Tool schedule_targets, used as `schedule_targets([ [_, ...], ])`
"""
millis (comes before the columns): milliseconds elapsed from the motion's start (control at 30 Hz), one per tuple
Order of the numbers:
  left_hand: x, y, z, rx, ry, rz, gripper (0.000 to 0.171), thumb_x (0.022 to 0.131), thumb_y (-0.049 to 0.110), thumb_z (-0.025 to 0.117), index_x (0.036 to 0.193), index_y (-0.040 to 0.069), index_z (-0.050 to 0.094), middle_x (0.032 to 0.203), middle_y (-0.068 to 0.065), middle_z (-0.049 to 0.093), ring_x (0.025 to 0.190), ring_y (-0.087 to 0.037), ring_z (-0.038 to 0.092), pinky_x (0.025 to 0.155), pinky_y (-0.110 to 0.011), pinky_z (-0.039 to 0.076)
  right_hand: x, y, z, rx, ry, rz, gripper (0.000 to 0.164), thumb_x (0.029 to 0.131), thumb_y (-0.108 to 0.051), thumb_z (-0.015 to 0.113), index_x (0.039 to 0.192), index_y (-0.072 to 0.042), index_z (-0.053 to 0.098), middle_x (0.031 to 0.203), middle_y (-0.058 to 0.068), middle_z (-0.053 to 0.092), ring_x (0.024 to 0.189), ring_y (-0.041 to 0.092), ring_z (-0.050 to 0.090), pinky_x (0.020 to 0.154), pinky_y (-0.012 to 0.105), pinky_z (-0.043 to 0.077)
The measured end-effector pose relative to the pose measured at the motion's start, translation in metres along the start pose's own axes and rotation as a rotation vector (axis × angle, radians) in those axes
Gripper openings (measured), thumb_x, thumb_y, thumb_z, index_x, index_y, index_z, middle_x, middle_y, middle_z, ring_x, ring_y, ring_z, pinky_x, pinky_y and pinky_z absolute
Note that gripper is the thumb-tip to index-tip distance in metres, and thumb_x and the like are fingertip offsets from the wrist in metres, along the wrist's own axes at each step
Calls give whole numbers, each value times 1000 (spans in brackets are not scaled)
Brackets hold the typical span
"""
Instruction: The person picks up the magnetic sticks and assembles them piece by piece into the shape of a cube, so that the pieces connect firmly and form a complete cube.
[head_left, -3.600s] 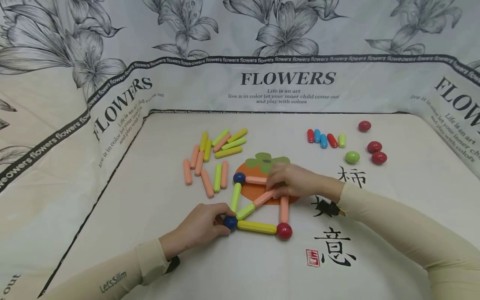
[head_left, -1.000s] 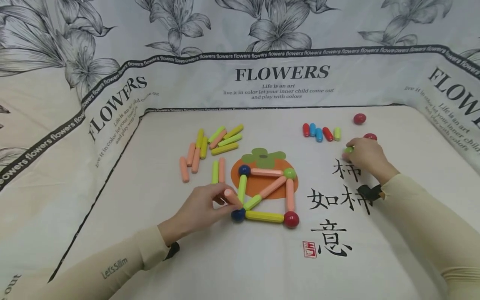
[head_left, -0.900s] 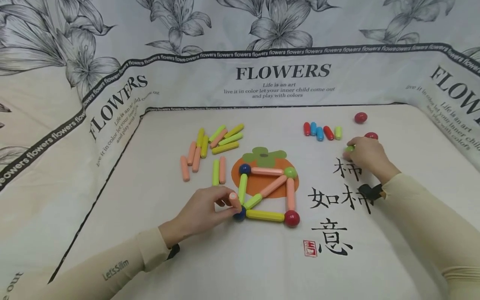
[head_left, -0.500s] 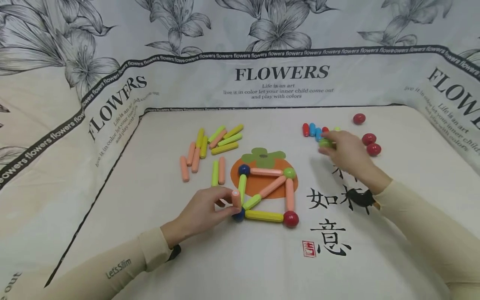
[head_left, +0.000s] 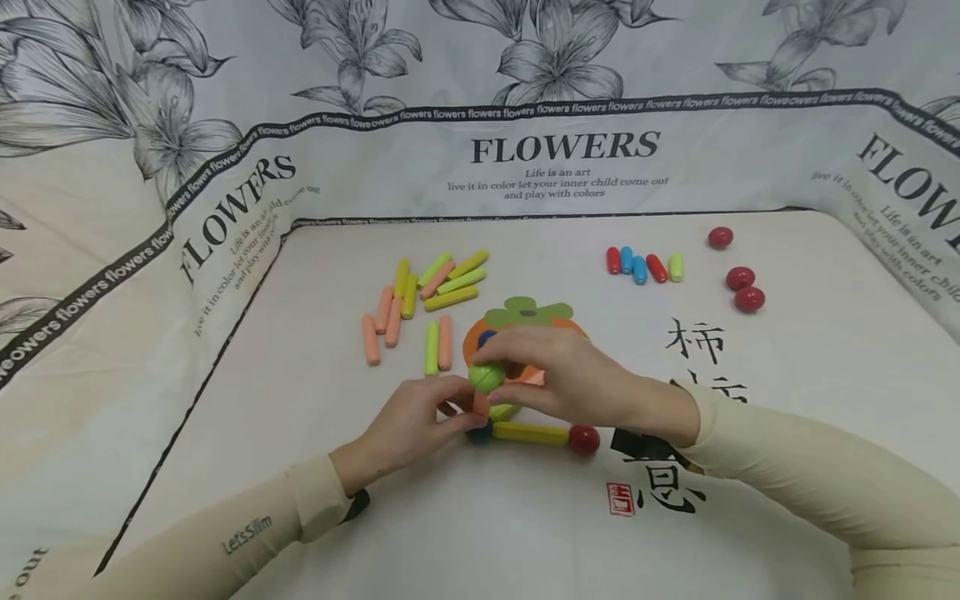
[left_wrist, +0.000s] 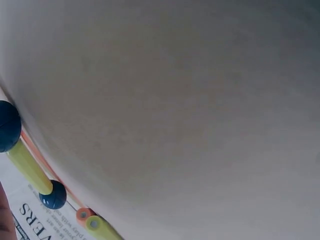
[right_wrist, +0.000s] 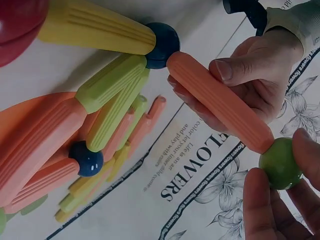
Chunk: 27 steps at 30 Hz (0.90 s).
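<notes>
Backdrop (head_left: 375, 171): bearing "FLOWERS" between 12 and 1 o'clock from the green ball (head_left: 486, 377), with "Life is an art, live it in color let your inner child come out and play with colors" running beneath; a black band (head_left: 525, 110) is repeating "flowers".
Left sleeve (head_left: 258, 517): showing lettering beginning "Let's" at 8 o'clock, the rest too small to read surely.
Ink: black characters (head_left: 696, 340) are descending from 3 o'clock, partly covered by the right arm, above a red square seal (head_left: 620, 499) at 4.
Left hand (head_left: 408, 425): pinching the ridged pink rod (right_wrist: 220, 102), which is standing on the glossy blue ball (right_wrist: 162, 45).
Right hand (head_left: 570, 375): pinching the smooth, seamed green ball, which is touching the rod's upper end.
Frame: a fluted yellow rod (head_left: 531, 432) is linking the blue ball to a shiny red ball (head_left: 584, 440) at 4 o'clock.
Loose parts: rounded pegs (head_left: 639, 270) are lying at 2 o'clock, faceted rods (head_left: 408, 296) between 10 and 11.
</notes>
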<state>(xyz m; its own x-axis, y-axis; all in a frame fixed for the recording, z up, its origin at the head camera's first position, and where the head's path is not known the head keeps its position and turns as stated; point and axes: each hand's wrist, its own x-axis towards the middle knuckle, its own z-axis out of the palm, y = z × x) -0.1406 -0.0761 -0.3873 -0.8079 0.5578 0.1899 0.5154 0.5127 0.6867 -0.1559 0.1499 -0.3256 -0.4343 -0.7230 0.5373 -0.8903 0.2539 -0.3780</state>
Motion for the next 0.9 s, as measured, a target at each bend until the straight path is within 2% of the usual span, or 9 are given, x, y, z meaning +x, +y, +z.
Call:
schedule_targets([
  [133,-2,0,-3,-34,27,4,20,87,18,75,105,15,67,98,4,72,92,-11,70,77,-20,56,4,0,2,28,-16,-10,40,77,-15,83,113,-8,69,106,0,70,92,7,60,75,20,54],
  [300,-4,2,-5,-130,81,60,25,86,16,77,108,13,67,100,2,73,93,-12,68,82,-25,57,8,-1,2,83,-40,-15,45,78,-19,82,119,-8,68,106,1,69,92,8,62,76,20,55],
  [367,-4,3,-6,-149,86,74,22,85,15,77,106,12,68,99,2,73,93,-11,67,83,-25,57,13,6,-2,81,-43,30,46,80,-17,81,122,-7,66,108,3,70,91,10,64,77,23,57],
  [433,-4,3,-6,-159,87,76,21,85,15,77,105,11,68,99,1,73,92,-10,67,83,-25,57,23,19,-7,37,-74,121,46,84,-17,78,126,-6,64,113,5,70,91,14,65,78,28,58],
  [500,-4,3,-7,-166,87,67,21,85,15,77,104,11,69,99,1,73,92,-9,66,83,-24,57,38,40,-7,-78,-162,229,43,88,-17,74,128,-5,63,117,7,69,98,19,66,85,34,57],
  [567,-4,3,-8,-169,86,54,21,85,15,77,104,12,69,99,1,73,92,-9,66,83,-24,57,54,64,-2,-236,-302,318,41,91,-19,71,130,-7,63,123,9,67,108,24,64,92,38,55],
  [667,-4,3,-8,-181,79,44,21,85,15,77,104,12,70,99,0,73,91,-9,66,83,-24,57,76,100,14,-422,-502,377,36,94,-19,66,129,-8,64,128,12,64,120,30,59,101,44,50],
  [767,-3,3,-6,-199,70,45,20,85,16,77,103,12,70,97,-1,73,89,-8,66,83,-23,57,92,127,26,-493,-610,405,32,95,-17,65,125,-9,67,127,11,65,121,30,58,104,44,48],
  [900,-3,1,-6,-209,64,36,19,86,17,76,104,12,70,97,0,73,89,-7,67,83,-23,57,106,151,39,-481,-662,431,29,93,-17,67,121,-9,70,121,10,67,117,27,61,105,41,47],
])
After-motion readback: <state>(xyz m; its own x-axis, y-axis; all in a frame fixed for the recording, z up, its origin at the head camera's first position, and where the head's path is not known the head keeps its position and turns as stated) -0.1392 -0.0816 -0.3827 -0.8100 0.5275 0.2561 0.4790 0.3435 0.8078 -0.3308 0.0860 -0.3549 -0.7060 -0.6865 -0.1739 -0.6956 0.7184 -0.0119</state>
